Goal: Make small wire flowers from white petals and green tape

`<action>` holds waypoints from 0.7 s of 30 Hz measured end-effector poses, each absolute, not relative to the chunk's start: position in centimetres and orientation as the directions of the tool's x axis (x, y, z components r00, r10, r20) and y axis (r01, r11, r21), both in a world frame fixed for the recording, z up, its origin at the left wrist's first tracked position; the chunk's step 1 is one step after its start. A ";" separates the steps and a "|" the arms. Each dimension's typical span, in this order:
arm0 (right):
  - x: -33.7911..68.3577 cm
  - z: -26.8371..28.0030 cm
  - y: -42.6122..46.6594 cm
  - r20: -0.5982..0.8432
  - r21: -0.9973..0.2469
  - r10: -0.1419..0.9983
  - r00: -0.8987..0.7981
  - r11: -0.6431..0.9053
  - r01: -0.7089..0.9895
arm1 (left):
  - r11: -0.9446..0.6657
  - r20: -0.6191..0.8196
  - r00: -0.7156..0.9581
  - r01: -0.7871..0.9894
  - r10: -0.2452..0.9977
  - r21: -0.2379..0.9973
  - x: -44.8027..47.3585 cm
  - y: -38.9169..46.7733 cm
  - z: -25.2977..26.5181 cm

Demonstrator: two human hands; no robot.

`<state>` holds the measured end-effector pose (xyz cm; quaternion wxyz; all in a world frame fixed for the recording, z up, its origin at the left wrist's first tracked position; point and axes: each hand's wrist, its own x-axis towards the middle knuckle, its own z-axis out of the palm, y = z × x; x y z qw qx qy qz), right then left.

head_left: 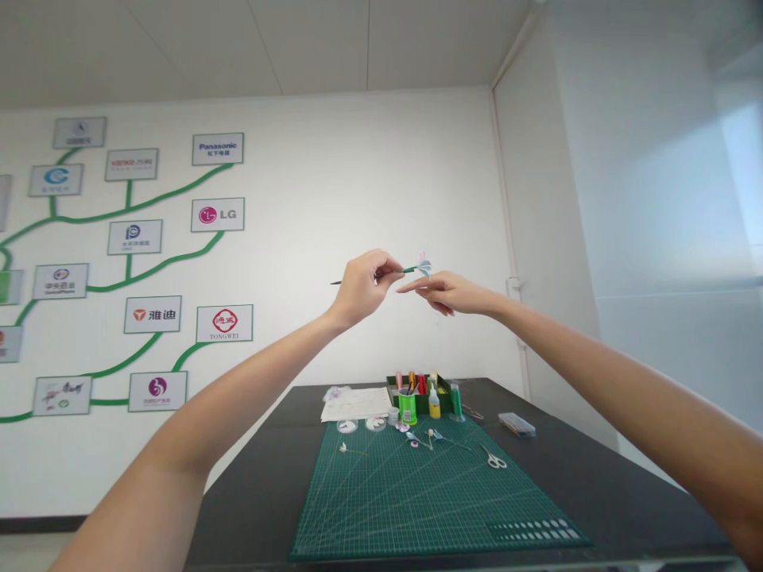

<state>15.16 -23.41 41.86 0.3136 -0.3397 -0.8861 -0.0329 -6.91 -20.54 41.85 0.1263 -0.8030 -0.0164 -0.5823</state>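
High above the table, my left hand [366, 282] pinches a small artificial flower [424, 264] by its green stem. Pale blue and pinkish petals point right, close to my other hand. A thin dark pointed end [337, 283] sticks out on the left of the same hand; whether it belongs to the stem or is a separate tool I cannot tell. Just below and right of the petals is my right hand [450, 292], its index finger stretched left under the stem and the other fingers loosely bent. I see nothing held in it.
A green cutting mat [417, 500] covers part of the dark table [250, 485]. On it lie white-handled scissors [494, 457] and loose flower pieces [438, 437]. Behind stand a green cup [408, 407], a glue bottle [435, 403], a box of thread spools [390, 382] and papers [356, 403]. A clear case [517, 425] sits right.
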 end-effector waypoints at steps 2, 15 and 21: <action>14.6 42.4 -23.9 0.580 -0.127 0.569 -0.583 0.770 0.625 | -0.968 0.949 0.284 0.164 -0.136 -0.188 -6.8 -20.2 43.4; 14.6 42.5 -27.6 0.511 -0.071 0.594 -0.621 0.749 0.658 | -0.968 0.931 0.358 0.199 -0.074 -0.154 -6.5 -21.6 45.8; 13.8 40.6 -31.8 0.474 0.039 0.610 -0.635 0.706 0.708 | -0.976 0.930 0.365 0.192 -0.027 -0.103 -7.2 -23.3 44.6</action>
